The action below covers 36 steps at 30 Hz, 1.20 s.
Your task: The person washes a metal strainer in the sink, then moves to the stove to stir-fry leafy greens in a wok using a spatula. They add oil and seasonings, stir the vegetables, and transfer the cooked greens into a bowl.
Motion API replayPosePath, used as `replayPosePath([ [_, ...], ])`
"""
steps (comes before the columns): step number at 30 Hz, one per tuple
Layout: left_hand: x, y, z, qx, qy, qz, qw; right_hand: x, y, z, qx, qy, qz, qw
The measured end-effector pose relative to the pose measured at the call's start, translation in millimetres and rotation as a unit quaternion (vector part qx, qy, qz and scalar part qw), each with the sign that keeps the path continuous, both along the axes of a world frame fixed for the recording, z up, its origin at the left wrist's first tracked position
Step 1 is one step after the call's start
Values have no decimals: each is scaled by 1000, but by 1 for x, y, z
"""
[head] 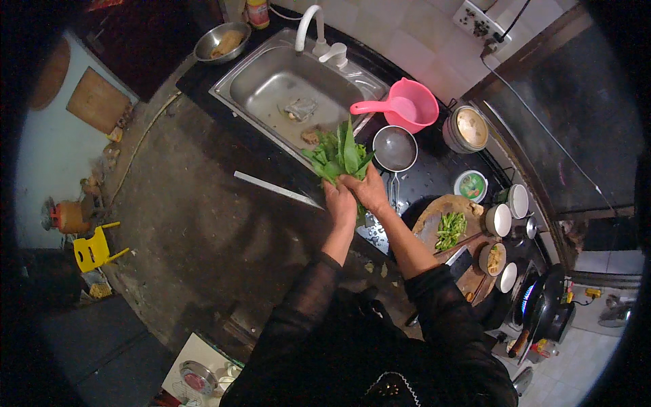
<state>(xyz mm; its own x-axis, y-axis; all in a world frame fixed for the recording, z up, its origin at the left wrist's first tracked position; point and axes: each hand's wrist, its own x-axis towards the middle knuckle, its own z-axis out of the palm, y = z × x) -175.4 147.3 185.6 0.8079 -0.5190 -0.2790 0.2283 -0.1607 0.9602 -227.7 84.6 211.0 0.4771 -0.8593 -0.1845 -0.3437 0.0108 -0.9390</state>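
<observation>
Both hands grip one bunch of leafy greens (342,152) over the near edge of a stainless steel sink (264,122). My left hand (341,203) closes round the lower part of the bunch, and my right hand (370,189) holds it from the other side, the two hands touching. In the sink lie a crumpled greyish item (301,109) and a brown lump (310,136), partly behind the leaves. Beside the right hand is a wire-handled strainer (395,147), and past it a pink plastic dipper (413,106).
A round wooden chopping board (427,224) bears chopped greens (450,230) and a cleaver (459,262). Bowls (498,220) stand along its far side. A wok (546,300) sits at the right by a lit blue gas flame (528,299). A white faucet (319,30) rises behind the sink.
</observation>
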Motion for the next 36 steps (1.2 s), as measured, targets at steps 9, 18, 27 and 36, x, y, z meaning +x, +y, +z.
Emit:
replayPosePath([
  [9, -10, 20, -36, -194, 222, 143, 945, 11, 36, 21, -138, 123, 89, 979],
  [18, 4, 49, -103, -267, 296, 102, 911, 21, 64, 5, -243, 154, 132, 949],
  [27, 10, 80, -46, -356, 416, 69, 834, 22, 88, 14, -236, 108, 91, 961],
  [36, -51, 48, 101, -284, 252, -47, 924, -57, 57, 95, -169, -27, -84, 982],
])
